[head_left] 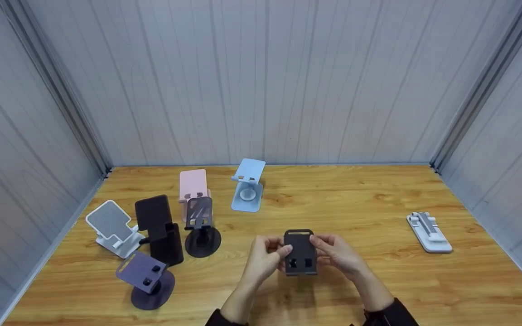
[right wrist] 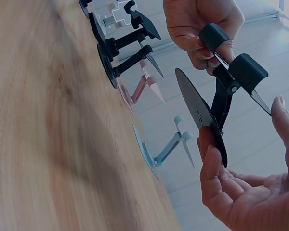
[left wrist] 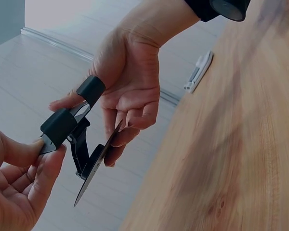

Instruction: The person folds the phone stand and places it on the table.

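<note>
1. Fingers of the left hand [head_left: 263,257], nearly closed, pinch one edge of the dark phone stand [head_left: 300,247].
2. Right hand [head_left: 340,256], curled wider, grips its opposite side; the stand sits between both.
3. White stand [head_left: 430,232], well right of the fingers.

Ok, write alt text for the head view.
Left hand and right hand hold a dark phone stand over a wooden table. Six opened stands, some pastel, sit left of the held one; a folded white stand lies far right.

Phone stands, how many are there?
8: dark one held by left hand and right hand; folded white one at right; blue one at back; at left, pink, purple, open white, big black, small black.
</note>
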The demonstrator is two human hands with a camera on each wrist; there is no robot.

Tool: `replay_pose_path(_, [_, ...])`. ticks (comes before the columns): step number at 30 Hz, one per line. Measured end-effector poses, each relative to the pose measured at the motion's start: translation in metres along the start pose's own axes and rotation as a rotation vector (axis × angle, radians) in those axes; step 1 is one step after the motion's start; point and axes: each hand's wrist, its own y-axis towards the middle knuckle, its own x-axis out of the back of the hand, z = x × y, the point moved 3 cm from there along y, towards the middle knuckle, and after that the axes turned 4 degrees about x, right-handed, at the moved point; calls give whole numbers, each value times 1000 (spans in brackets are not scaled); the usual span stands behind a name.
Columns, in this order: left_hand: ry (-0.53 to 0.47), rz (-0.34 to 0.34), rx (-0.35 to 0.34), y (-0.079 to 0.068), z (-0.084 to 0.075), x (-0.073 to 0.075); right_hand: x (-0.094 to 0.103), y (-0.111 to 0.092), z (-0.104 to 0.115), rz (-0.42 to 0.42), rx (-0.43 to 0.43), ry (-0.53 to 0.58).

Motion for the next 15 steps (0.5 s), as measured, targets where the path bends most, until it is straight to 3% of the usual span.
replay_pose_path(6, [2,11,6,0,-1,-1,3,1,0,-20,-27,17])
replay_pose_path(15, [5,9,19,0,-5,-3,5,2,1,-97,18,69])
